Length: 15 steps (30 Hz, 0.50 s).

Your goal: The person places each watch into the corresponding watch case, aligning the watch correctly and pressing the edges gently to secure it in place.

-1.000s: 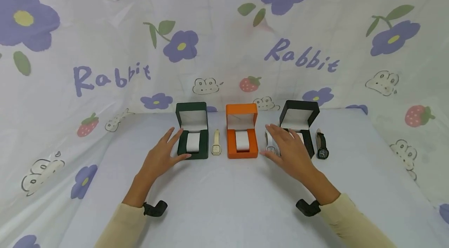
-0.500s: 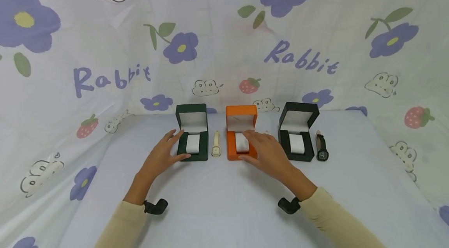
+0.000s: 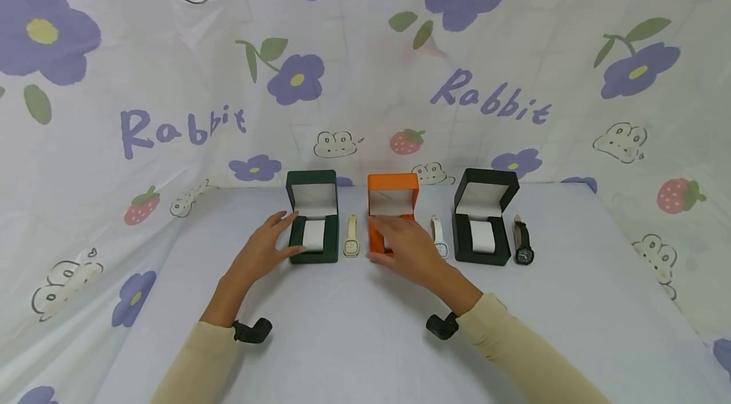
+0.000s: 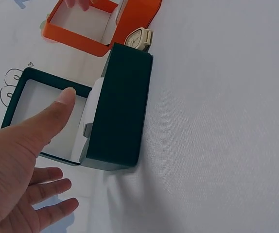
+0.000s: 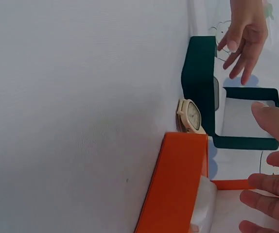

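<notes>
Three lidded watch boxes stand raised-lid in a row, each with a white cushion inside: green (image 3: 332,239), orange (image 3: 394,181) and black (image 3: 464,240). My left hand (image 3: 258,255) reaches in at the green box's left side, thumb and fingers spread apart; the left wrist view has the thumb across its opening. Over the orange box hovers my right hand (image 3: 412,253), fingers extended and hiding most of its cushion. Between green and orange lies a cream-coloured wristwatch (image 3: 351,245). A white wristwatch (image 3: 439,241) lies just right of my right hand.
Right of the black box is a black-strapped wristwatch (image 3: 523,247). The boxes line up near the back of the white-covered table (image 3: 354,340), in front of a flower-printed cloth (image 3: 354,99). Black cameras are strapped to both wrists.
My right hand has swept left, from over the white watch and black box to over the orange box, uncovering both. My left hand has hardly moved.
</notes>
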### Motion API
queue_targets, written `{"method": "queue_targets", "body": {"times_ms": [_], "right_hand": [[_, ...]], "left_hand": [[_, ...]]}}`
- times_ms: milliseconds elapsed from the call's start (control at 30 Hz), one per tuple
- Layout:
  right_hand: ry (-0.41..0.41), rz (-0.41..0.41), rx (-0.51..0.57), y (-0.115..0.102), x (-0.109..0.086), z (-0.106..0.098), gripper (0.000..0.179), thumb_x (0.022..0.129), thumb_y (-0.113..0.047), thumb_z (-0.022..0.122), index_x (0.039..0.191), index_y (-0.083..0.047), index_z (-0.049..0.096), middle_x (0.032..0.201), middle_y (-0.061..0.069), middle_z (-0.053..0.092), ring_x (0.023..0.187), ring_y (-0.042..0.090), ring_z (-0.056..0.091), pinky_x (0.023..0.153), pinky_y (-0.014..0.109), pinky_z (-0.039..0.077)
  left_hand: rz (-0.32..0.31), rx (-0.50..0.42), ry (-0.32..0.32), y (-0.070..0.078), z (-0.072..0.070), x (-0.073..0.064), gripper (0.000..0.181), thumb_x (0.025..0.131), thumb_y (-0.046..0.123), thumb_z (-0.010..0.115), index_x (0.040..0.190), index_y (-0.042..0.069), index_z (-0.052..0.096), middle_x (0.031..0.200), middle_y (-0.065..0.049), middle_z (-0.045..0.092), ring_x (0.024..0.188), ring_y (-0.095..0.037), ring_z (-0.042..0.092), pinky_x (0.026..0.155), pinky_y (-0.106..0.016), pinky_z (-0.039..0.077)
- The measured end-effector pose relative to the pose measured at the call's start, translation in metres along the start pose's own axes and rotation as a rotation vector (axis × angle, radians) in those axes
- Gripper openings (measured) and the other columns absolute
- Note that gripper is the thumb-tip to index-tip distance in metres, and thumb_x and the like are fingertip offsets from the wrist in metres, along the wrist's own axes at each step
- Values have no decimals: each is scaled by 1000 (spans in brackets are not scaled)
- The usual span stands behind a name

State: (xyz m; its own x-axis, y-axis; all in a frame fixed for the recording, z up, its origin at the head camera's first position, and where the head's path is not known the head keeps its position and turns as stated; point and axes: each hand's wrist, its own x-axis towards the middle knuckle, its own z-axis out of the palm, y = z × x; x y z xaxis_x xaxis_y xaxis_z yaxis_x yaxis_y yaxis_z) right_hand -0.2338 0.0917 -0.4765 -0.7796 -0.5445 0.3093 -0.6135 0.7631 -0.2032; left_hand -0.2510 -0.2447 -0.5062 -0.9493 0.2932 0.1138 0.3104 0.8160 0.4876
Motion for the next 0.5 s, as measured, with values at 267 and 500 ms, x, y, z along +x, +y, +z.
{"method": "queue_targets", "body": {"times_ms": [267,500], "right_hand": [[-65,48,8,-9,18,11,72,88,-45,79,146,-11,55,143,10,59,132,29,55,111,48,45],[-94,39,-5,-14,33,21,70,89,-44,78,146,-11,56,141,11,60,131,29,56,111,50,45]], "left_hand": [[0,1,-12,-6,-1,3,84,88,41,79,156,10,40,157,-26,36,141,-47,40,111,-61,38],[-1,22,-26,-9,0,9,84,88,42,78,157,12,40,159,-24,35,143,-45,38,113,-61,37]]}}
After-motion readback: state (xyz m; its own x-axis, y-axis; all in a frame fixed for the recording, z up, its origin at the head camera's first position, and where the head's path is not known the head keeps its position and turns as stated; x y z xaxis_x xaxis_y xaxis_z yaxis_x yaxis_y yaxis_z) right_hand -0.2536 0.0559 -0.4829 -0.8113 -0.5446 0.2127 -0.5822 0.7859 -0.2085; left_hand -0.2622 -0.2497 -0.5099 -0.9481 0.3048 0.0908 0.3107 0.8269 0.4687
